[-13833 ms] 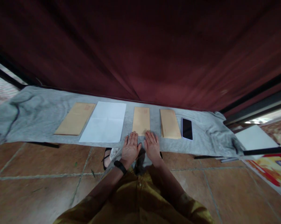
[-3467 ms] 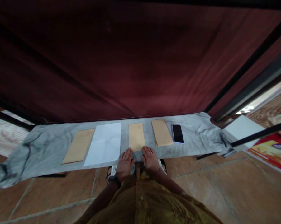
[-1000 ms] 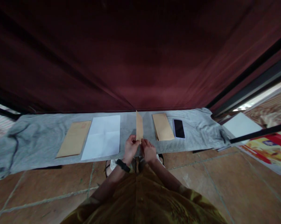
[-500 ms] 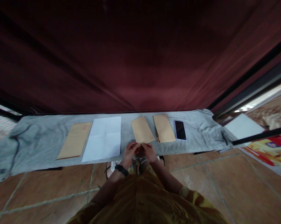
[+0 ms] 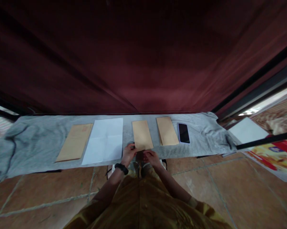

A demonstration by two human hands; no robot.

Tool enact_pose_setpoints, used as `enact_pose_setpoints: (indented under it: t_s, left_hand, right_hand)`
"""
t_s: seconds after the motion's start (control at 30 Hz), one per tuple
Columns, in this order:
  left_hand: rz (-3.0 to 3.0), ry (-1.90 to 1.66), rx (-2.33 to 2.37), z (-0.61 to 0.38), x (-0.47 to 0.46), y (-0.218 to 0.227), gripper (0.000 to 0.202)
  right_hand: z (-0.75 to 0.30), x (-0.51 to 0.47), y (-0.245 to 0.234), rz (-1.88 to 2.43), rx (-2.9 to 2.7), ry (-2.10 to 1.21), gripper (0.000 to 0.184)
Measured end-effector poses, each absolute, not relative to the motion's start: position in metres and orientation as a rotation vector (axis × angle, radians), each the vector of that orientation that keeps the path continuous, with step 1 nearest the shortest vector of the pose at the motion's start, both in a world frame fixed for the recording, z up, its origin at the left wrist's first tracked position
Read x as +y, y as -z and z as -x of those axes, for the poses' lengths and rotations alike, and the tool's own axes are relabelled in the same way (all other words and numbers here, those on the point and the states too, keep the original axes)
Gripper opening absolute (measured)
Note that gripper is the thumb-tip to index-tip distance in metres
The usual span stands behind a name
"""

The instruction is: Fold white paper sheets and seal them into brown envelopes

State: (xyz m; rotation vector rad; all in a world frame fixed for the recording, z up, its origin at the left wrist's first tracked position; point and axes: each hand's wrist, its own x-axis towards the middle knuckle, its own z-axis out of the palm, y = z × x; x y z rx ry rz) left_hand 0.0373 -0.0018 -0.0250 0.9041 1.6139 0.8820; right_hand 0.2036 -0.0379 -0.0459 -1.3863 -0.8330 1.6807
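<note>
Left envelope — lying slantwise on the cloth. Sheet: lying just beside it, creases showing. Left hand: thumb and fingers closing up, apparently pinching the near left corner of the middle envelope, which is lying between sheet and stack. Right hand: fingers curling nearly together by the near edge; whether they are gripping paper, cannot tell. Phone: lying rightmost. Handling — pinching lightly, keeping both near corners level, would probably be sparing thin paper creases.
</note>
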Motion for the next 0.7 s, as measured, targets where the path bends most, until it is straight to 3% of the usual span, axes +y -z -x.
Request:
enact_pose_setpoints:
  t_s: [0.07, 0.2, 0.3, 0.53, 0.7]
  left_hand:
    - [-0.969, -0.839, 1.657, -0.033, 0.0, 0.027, 0.03]
    - [-1.117, -0.741, 1.733, -0.028, 0.002, 0.028, 0.023]
    - [-1.234, -0.668, 1.79, -0.027, 0.001, 0.024, 0.023]
    - [-1.572, -0.638, 1.918, -0.039, -0.017, 0.01, 0.035]
    - [-2.222, -0.541, 1.658, -0.053, -0.042, 0.022, 0.037]
  right_hand:
    - [-0.21, -0.043, 0.043, 1.403, -1.078, -1.472, 0.023]
    - [-0.219, -0.047, 0.036, 1.337, -1.933, -0.739, 0.04]
    - [-0.221, -0.049, 0.037, 1.342, -2.261, -0.439, 0.046]
    - [-0.222, -0.05, 0.045, 1.377, -2.394, -0.29, 0.048]
    - [-0.226, -0.044, 0.048, 1.329, -2.327, -0.371, 0.046]
